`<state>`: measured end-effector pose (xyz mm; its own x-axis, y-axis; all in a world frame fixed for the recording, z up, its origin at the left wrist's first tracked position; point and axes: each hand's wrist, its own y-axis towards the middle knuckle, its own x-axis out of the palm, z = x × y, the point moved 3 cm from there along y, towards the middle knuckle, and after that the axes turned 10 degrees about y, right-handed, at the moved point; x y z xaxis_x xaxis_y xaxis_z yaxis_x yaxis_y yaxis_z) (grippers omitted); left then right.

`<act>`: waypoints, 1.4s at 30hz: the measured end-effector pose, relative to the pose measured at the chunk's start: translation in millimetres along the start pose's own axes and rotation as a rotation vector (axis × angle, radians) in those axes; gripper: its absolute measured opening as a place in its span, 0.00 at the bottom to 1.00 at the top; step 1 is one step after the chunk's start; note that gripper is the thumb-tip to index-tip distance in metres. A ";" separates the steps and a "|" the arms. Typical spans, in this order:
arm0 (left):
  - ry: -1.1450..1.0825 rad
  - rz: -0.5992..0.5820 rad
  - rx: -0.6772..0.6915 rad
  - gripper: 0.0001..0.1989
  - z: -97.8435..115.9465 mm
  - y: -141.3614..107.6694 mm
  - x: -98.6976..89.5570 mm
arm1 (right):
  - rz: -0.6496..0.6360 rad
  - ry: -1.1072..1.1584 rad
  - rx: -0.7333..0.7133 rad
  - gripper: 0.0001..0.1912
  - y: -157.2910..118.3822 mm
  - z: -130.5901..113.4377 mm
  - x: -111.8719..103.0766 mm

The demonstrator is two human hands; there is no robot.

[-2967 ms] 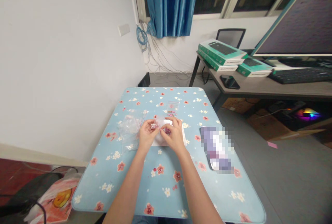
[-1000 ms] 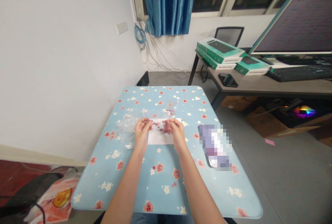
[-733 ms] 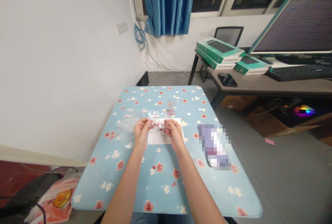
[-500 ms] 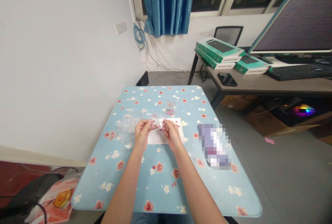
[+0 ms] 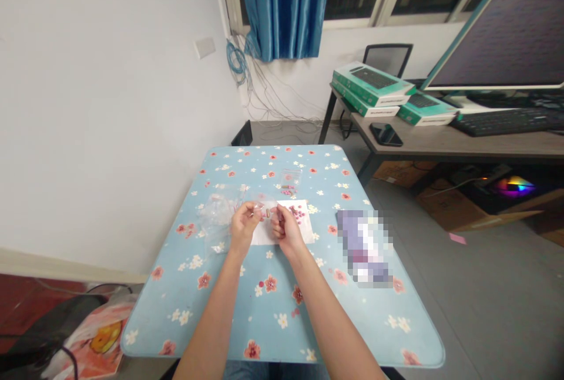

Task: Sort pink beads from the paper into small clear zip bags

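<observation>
My left hand (image 5: 243, 224) is closed on the edge of a small clear plastic bag (image 5: 267, 214), which has a brownish capsule and pink bits in it. On the bag's other side, my right hand (image 5: 289, 232) has its fingers curled and pinched at the edge. Both hands are over a white sheet of paper (image 5: 264, 238). Several round pink pills (image 5: 299, 215) lie on the sheet, just right of my right hand. Farther back rests another clear zip bag (image 5: 291, 178) with pink pills and capsules in its lower end.
A heap of clear plastic bags (image 5: 215, 209) lies left of my left hand. A pixelated packet (image 5: 363, 246) is at the right of the flowered table (image 5: 282, 333). One pink pill (image 5: 261, 284) sits near the front. A desk (image 5: 440, 144) with boxes and a monitor stands right.
The bag between my hands has tilted from flat to more upright. My right hand has turned and curled inward, and more pink pills show on the paper beside it.
</observation>
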<state>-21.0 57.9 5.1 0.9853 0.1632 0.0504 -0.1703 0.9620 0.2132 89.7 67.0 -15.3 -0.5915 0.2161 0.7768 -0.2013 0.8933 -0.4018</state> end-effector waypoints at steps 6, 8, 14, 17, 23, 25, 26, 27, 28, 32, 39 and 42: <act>0.285 0.073 0.158 0.14 0.6 -0.3 -1.6 | 0.023 0.042 0.019 0.11 1.5 -0.8 -1.4; 0.315 0.097 0.172 0.16 2.3 0.1 -2.9 | 0.023 0.035 0.009 0.11 1.4 -0.8 -1.0; 0.266 0.061 0.160 0.16 2.8 0.1 -1.5 | 0.026 0.035 -0.027 0.11 2.9 3.9 -2.1; 0.224 0.032 0.145 0.15 1.2 -0.4 0.0 | 0.035 0.057 -0.048 0.10 3.0 5.0 -2.7; 0.143 -0.001 0.098 0.13 -1.7 -1.0 0.3 | 0.035 0.108 -0.041 0.14 2.6 4.1 -1.9; 0.095 0.006 0.072 0.12 -2.4 -1.4 0.4 | 0.035 0.132 -0.033 0.14 2.9 4.1 -2.0; 0.069 0.004 0.059 0.12 -2.6 -1.7 0.7 | 0.034 0.147 -0.030 0.14 3.1 4.1 -2.2; 0.044 0.000 0.045 0.11 -2.7 -1.9 1.3 | 0.035 0.164 -0.028 0.15 3.4 4.0 -2.4; 0.022 -0.007 0.034 0.10 -2.9 -2.2 1.9 | 0.037 0.183 -0.021 0.15 3.7 4.1 -2.7; -0.016 -0.005 -0.010 0.09 -6.1 -1.7 3.7 | 0.055 0.246 0.025 0.16 5.0 3.6 -3.5; -0.149 0.129 -0.168 0.11 -17.9 2.2 6.4 | 0.037 0.239 0.049 0.16 4.0 1.0 -1.8; -0.257 0.188 -0.213 0.12 -18.1 2.5 7.2 | 0.004 0.204 0.026 0.17 3.7 0.9 -0.7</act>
<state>-14.1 65.4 -11.7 0.8968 0.3073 0.3184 -0.3147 0.9487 -0.0293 88.6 69.8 -17.8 -0.4220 0.2975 0.8564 -0.2205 0.8826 -0.4152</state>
